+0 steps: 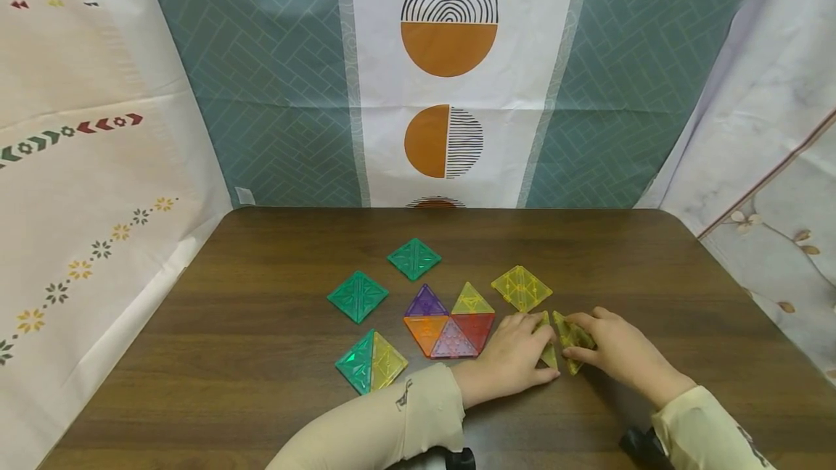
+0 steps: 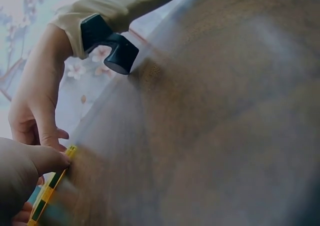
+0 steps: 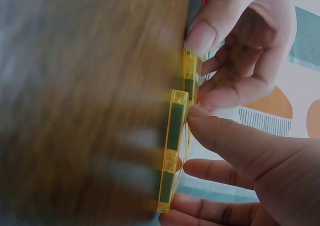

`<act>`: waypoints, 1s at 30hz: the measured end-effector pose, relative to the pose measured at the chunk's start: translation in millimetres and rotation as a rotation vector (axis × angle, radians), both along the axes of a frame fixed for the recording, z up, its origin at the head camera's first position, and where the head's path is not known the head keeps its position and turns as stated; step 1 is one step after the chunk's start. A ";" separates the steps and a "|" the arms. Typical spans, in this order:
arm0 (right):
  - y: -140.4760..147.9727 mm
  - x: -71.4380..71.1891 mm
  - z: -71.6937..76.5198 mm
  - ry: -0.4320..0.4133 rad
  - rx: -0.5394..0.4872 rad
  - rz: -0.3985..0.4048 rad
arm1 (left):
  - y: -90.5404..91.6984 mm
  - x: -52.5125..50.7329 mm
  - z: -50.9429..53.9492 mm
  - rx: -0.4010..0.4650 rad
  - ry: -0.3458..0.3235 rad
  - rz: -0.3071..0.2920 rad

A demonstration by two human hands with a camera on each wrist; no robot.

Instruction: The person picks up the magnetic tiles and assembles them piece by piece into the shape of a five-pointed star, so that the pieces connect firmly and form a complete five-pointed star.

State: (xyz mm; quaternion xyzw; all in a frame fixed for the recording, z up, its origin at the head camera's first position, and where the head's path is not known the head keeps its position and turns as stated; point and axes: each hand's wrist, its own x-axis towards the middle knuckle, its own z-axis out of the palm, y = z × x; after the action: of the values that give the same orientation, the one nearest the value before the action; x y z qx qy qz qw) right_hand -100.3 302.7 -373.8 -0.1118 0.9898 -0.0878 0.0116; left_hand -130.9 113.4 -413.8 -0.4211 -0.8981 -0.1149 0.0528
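My left hand (image 1: pixel 512 357) pinches a yellow triangular magnetic tile (image 1: pixel 549 356) lying at the table's centre right; its fingers cover much of the tile. Just right of it, my right hand (image 1: pixel 620 354) holds a second yellow triangular tile (image 1: pixel 570 339) between thumb and fingers. Long edges of the two face each other, with a narrow gap in the head view. From the right wrist, the right hand's tile (image 3: pixel 172 151) appears nearer the camera, overlapping the left hand's tile (image 3: pixel 190 68). The left wrist view catches a yellow tile edge (image 2: pixel 50 191) by the left thumb.
Left of my left hand lies a partial hexagon with purple (image 1: pixel 426 303), orange (image 1: pixel 426 332), pink (image 1: pixel 453 341), red (image 1: pixel 474 328) and yellow (image 1: pixel 472 300) triangles. A yellow diamond (image 1: pixel 522 288), two green diamonds (image 1: pixel 358 297) and a green-yellow diamond (image 1: pixel 371 363) lie around it.
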 end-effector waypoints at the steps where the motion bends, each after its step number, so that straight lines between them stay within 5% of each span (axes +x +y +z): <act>1: -1.0 0.1 -0.4 0.002 -0.005 0.005 | -0.2 -0.2 -0.3 0.003 0.002 -0.003; 16: -7.3 -1.3 0.7 -0.015 -0.041 0.045 | -2.8 -0.8 2.4 -0.010 0.031 -0.019; 30: -8.5 -10.6 22.6 0.004 -0.048 0.067 | -23.5 -3.1 39.9 0.056 0.049 -0.007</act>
State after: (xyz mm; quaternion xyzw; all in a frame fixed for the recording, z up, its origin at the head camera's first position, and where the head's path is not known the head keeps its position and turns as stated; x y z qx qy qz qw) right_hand -111.0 294.2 -351.2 -0.1452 0.9831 -0.1109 0.0098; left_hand -134.0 89.9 -373.9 -0.4254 -0.8915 -0.1298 0.0864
